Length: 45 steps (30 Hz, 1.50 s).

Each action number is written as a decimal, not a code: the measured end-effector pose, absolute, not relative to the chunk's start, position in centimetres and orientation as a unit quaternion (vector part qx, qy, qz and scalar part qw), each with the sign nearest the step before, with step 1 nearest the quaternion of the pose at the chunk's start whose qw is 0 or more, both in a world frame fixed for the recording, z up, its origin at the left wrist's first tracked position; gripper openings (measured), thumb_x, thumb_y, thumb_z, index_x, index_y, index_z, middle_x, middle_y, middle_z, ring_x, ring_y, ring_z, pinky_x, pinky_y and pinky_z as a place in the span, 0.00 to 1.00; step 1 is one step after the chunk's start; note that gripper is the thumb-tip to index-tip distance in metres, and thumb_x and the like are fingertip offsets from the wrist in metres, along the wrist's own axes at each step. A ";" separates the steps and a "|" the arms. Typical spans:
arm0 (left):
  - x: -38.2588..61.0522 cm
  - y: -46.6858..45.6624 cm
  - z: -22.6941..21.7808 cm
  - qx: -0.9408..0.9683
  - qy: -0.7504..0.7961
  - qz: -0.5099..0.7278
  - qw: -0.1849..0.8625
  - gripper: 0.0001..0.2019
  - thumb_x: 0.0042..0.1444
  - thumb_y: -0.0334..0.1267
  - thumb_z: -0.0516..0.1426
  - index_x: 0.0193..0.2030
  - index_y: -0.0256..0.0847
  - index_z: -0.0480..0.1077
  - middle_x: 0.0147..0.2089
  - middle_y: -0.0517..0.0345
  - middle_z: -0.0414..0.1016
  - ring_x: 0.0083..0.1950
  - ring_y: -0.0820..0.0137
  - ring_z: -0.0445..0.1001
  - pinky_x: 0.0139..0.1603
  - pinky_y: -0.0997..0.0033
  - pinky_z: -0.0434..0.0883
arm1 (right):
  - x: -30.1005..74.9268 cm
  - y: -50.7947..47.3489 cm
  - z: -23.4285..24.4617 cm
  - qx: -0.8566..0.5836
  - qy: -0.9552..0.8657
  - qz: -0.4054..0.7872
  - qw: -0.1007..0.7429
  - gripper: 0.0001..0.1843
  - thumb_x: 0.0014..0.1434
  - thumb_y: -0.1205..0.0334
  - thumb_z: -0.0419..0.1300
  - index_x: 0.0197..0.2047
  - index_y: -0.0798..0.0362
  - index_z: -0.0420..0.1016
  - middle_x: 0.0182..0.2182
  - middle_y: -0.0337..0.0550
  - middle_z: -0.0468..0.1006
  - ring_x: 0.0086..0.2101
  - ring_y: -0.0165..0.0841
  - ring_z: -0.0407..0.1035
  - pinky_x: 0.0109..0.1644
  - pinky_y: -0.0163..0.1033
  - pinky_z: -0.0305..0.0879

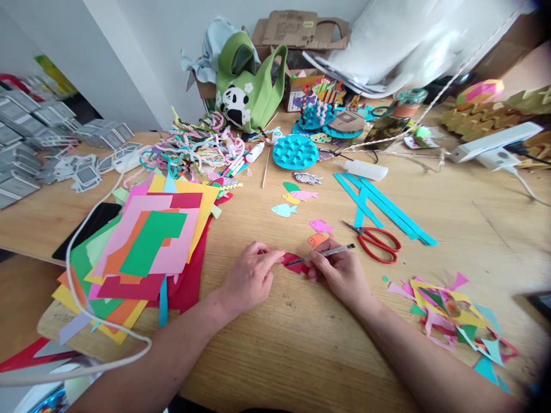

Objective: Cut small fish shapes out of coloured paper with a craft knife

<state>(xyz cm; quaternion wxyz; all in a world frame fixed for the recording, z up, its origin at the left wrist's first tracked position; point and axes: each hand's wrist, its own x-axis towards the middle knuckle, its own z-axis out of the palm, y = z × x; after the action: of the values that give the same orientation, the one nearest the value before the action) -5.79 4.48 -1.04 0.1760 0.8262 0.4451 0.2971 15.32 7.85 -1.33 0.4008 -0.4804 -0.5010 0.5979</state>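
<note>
Red paper cutout (296,265) is positioned flat on the worktop (267,367), between the two hands and near the middle of the view. Its ends are partly covered by fingers. The left hand (253,275) is placed at the left end of the cutout: the index finger is extended with its tip at the paper, and the other fingers are curled. Whether the paper edge is pinched by this hand cannot be told. In the right hand (338,268), a slim pen (340,250) is pinched between thumb and fingers; its tip is directed leftward over the cutout, and the right end of the cutout is met by the lower fingers.

Just beyond the right hand, an orange paper fish (317,239) and a pink paper fish (321,226) are laid one behind the other. A pale blue paper fish (284,210) is laid farther to the left. Scissors (360,232) with red handles are set to the right of these, with blue paper strips (396,211) arranged behind them, some crossed. Mixed paper scraps (456,310) are heaped at the right. Coloured paper sheets (148,246) are stacked loosely at the left. A turquoise textured disc (295,151) and a green panda bag (253,86) are placed toward the rear
</note>
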 end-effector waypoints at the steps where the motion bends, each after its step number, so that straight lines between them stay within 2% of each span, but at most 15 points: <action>1: -5.8 4.5 -1.0 0.826 0.446 0.297 0.177 0.27 0.52 0.16 0.47 0.58 0.36 0.64 0.46 0.55 0.80 0.48 0.62 0.69 0.50 0.58 0.70 | 15.3 7.8 -1.3 -0.480 -0.502 0.597 0.401 0.21 0.52 0.44 0.66 0.30 0.52 0.66 0.16 0.37 0.75 0.16 0.28 0.69 0.20 0.32 0.68; 9: -5.7 4.5 -1.0 0.825 0.445 0.300 0.174 0.27 0.52 0.16 0.48 0.57 0.36 0.64 0.46 0.55 0.80 0.47 0.63 0.69 0.50 0.59 0.71 | 15.4 7.8 -1.4 -0.482 -0.507 0.590 0.404 0.18 0.53 0.47 0.66 0.29 0.52 0.65 0.15 0.37 0.75 0.15 0.28 0.69 0.20 0.32 0.66; 45: -5.7 4.5 -0.9 0.824 0.451 0.295 0.177 0.26 0.51 0.17 0.48 0.57 0.37 0.65 0.45 0.54 0.79 0.47 0.63 0.69 0.49 0.60 0.71 | 15.3 7.8 -1.2 -0.491 -0.504 0.592 0.394 0.17 0.53 0.48 0.65 0.29 0.51 0.65 0.16 0.37 0.75 0.16 0.30 0.70 0.20 0.33 0.67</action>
<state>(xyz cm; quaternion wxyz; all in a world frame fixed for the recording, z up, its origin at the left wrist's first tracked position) -5.74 4.47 -0.90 0.1771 0.8235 0.4513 0.2946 15.25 7.79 -1.24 0.3940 -0.4911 -0.5037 0.5916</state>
